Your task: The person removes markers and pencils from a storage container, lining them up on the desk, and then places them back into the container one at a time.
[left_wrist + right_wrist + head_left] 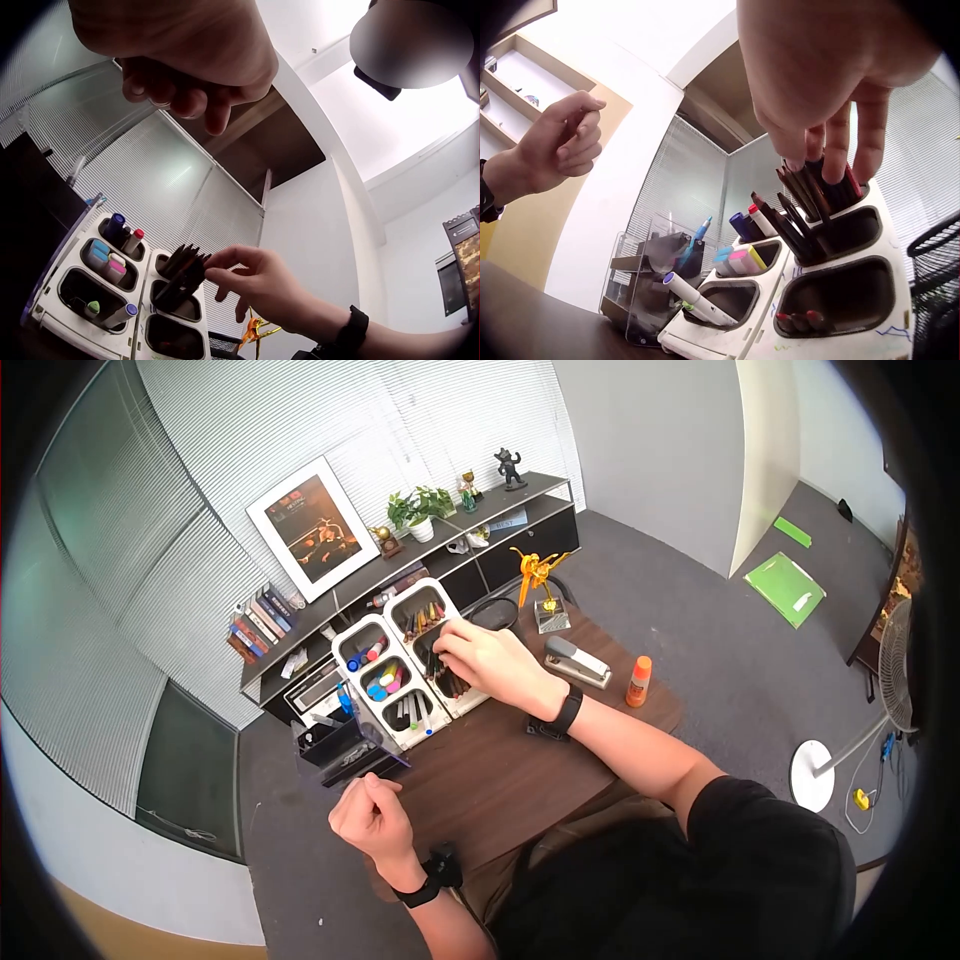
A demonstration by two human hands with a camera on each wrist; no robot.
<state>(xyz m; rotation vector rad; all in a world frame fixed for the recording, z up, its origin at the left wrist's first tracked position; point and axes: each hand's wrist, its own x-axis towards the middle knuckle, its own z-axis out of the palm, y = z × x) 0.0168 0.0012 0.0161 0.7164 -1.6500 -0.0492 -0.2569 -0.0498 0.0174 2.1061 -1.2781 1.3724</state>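
Observation:
My right hand (505,665) reaches over the right-hand white desk organizer (447,592). Its thumb and fingertips pinch the tops of dark pencils (810,191), which stand in the compartments; how many it grips I cannot tell. Beside it, a second white organizer (676,330) holds blue and red capped markers (115,226), pastel highlighters (99,253) and a white marker (120,315). My left hand (372,817) hovers near the table's left edge, its fingers loosely curled with nothing in them. Red-tipped pencils (801,321) lie low in the right organizer's nearest compartment.
On the brown table (500,785) stand a stapler (577,660), an orange glue stick (639,682) and a golden figurine (540,575). A clear-and-dark holder (350,750) sits left of the organizers. A low shelf (420,550) with books, a picture and a plant runs behind.

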